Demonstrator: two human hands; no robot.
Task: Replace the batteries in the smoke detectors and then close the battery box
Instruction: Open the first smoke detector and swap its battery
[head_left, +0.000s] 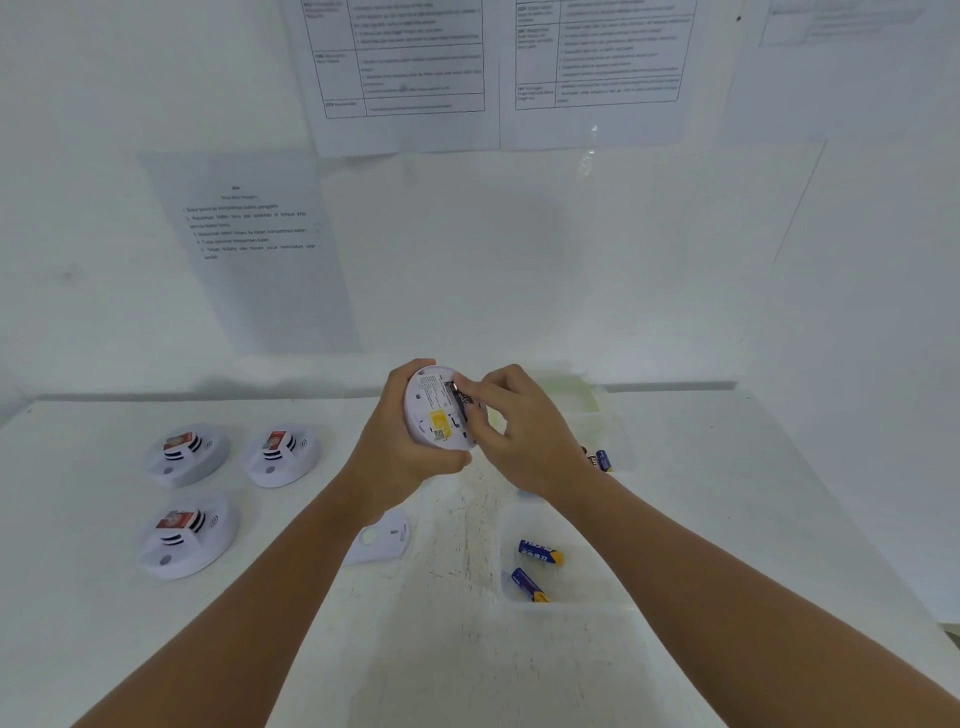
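Note:
My left hand (400, 447) grips a white round smoke detector (434, 410) above the table, its back with a yellow label turned to me. My right hand (511, 431) has curled fingers at the detector's open battery slot; a dark battery shows under the fingertips, and I cannot tell if it is pinched. A white detector cover (382, 535) lies on the table under my left arm. Two blue batteries (540, 552) (527, 584) lie in a clear box (582, 597). More batteries (600, 460) show behind my right wrist.
Three white smoke detectors (187, 452) (283, 452) (187, 535) sit face up at the table's left. A clear lidded container (587, 400) stands behind my hands by the wall. Printed sheets (249, 228) hang on the white wall.

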